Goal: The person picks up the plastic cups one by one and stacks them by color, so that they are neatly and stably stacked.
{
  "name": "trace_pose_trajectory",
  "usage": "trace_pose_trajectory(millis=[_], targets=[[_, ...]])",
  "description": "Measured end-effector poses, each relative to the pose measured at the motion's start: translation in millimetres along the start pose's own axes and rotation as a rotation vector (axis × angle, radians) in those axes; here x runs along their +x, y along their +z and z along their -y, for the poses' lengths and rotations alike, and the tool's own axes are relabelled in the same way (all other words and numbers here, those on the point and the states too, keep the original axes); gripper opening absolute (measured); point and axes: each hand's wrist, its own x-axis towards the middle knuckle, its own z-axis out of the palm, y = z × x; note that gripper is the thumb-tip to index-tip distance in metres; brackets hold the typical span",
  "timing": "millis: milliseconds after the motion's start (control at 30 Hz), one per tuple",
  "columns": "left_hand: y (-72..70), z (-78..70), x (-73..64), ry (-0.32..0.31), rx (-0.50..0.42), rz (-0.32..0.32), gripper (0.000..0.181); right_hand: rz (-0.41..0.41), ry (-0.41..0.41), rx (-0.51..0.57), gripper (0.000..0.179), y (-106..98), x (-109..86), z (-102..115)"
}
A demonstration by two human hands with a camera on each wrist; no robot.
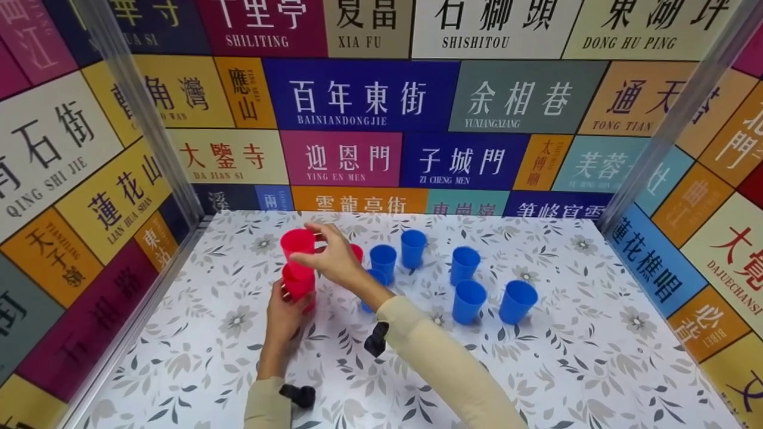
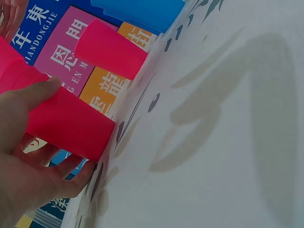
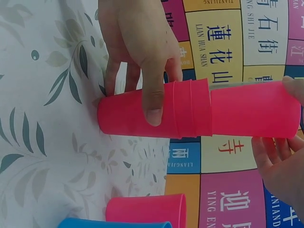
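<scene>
Low on the table, my left hand grips a nested stack of red plastic cups, thumb on one side and fingers round the other. Its stacked rims show in the right wrist view, and its base is at the tabletop in the left wrist view. Above it, my right hand holds one more red cup near its rim, between thumb and fingers. The lower end of that cup meets the stack's mouth, in line with it. Another red cup stands behind, partly hidden by my right hand in the head view.
Several blue cups stand mouth up: one blue cup near my right wrist, with another partly behind the forearm, and a blue cup among a group on the right. The patterned tabletop is bounded by walls of colourful signs.
</scene>
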Motion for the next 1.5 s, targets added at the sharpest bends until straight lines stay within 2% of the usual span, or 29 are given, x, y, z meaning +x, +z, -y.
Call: trace_pose_trajectory(millis=[400,567,800,1033,1200,1500], targets=[[2.5,-3.0,2.3,-0.017,-0.016,0.008,0.065,-0.016,0.001,-0.022,0.067,5.9,3.0,-4.1],[4.1,-4.7,5.0,-0.033,-0.004,0.017,0.067,0.013,-0.042,0.003,0.069,3.4,1.5,-11.5],[1.7,-5.2,3.9,-0.068,0.024,0.034,0.067,0.030,-0.037,-0.027,0.067,-6.9,-0.3,-17.4],[0.9,-3.1,1.9,-0.052,0.000,0.006,0.068,0.029,-0.043,-0.076,0.069,-19.9,-2.8,-26.6],[1.5,-3.6,2.1,-0.031,-0.002,-0.005,0.066,0.003,-0.012,-0.120,0.072,-29.9,-1.2,-33.6],[0.5,-3.3,1.0,-0.070,0.001,0.017,0.069,-0.033,0.017,-0.144,0.073,-42.0,2.9,-47.7]])
